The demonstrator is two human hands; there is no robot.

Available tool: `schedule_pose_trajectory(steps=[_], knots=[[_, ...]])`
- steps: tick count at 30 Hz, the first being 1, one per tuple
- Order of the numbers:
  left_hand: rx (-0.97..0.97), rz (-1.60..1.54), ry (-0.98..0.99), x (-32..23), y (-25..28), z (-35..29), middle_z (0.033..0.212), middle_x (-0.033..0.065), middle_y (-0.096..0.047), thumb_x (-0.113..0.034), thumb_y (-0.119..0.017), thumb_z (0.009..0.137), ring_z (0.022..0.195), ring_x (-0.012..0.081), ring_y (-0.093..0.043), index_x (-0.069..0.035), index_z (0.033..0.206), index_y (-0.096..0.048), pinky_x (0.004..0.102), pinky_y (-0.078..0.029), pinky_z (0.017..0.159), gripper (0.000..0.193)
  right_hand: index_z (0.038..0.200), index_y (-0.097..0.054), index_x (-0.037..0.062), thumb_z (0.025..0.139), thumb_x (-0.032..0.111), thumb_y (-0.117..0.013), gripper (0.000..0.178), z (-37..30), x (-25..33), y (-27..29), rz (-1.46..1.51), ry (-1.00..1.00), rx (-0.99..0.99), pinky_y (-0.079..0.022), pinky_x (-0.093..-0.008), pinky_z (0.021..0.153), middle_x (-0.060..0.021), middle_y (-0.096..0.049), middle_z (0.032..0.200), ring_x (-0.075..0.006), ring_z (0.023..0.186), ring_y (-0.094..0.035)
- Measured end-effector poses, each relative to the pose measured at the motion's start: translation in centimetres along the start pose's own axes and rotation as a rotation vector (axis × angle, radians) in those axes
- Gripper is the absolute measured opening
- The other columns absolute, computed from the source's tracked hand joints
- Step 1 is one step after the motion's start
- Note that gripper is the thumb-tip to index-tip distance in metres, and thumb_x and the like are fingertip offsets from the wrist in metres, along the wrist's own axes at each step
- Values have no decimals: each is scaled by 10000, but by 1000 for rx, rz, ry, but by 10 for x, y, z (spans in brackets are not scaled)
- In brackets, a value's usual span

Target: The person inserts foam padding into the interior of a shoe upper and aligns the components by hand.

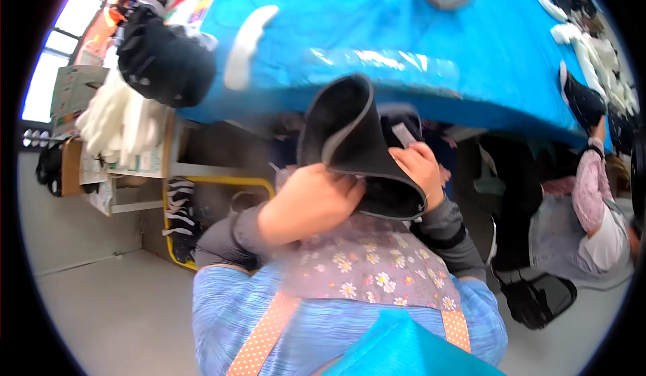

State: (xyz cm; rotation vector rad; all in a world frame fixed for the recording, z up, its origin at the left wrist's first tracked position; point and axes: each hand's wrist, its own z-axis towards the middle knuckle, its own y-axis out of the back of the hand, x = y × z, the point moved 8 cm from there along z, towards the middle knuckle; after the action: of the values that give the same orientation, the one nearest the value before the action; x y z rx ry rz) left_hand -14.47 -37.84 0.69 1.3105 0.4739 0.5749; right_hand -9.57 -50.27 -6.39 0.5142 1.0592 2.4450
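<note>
In front of my apron I hold a black fabric piece [343, 117], shaped like a wide tube with open ends and a grey-edged rim. It looks like the cuff of a thick glove. My left hand [306, 204] grips its near side, with the fingertips partly hidden by the cloth. On the other side, my right hand [418, 169] pinches the edge, close to a small white label [404, 134]. The lower opening [393, 198] gapes toward me between the two hands. Part of the piece is smeared by motion.
Beyond my hands is a table with a blue cover [484, 60], bearing a long white piece [249, 46] and a black bundle [165, 60]. White gloves [124, 124] hang at the left, above a yellow-framed rack [222, 181]. A person [592, 208] works at the right.
</note>
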Motion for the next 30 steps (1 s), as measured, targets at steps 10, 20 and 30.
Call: schedule_pose_trajectory(steps=[10,20,30], knots=[[-165,-292,433,78,-71,-18,872,65,-640,-270,-776,688,824,296,-618,-60,997,-658,400,-502,704,391,1038,-641,35,594,71,-677,446,29,-1,-31,168,-91,-45,-468,-372,771,-65,-610,862,-286,796,-568],[-312,-274,433,110,-89,-21,916,178,-625,-201,-822,580,861,360,-608,-13,1013,-635,451,-482,753,507,1016,-637,49,590,87,-729,437,40,-26,-50,212,-97,-28,-460,-387,849,-77,-625,974,-251,900,-601],[-279,-372,481,147,-94,23,984,171,-682,-81,-780,727,925,346,-664,-5,1040,-662,377,-506,817,343,885,-646,69,742,117,-653,151,53,-77,-57,201,-256,-179,-443,-329,843,-44,-561,878,-207,848,-573]])
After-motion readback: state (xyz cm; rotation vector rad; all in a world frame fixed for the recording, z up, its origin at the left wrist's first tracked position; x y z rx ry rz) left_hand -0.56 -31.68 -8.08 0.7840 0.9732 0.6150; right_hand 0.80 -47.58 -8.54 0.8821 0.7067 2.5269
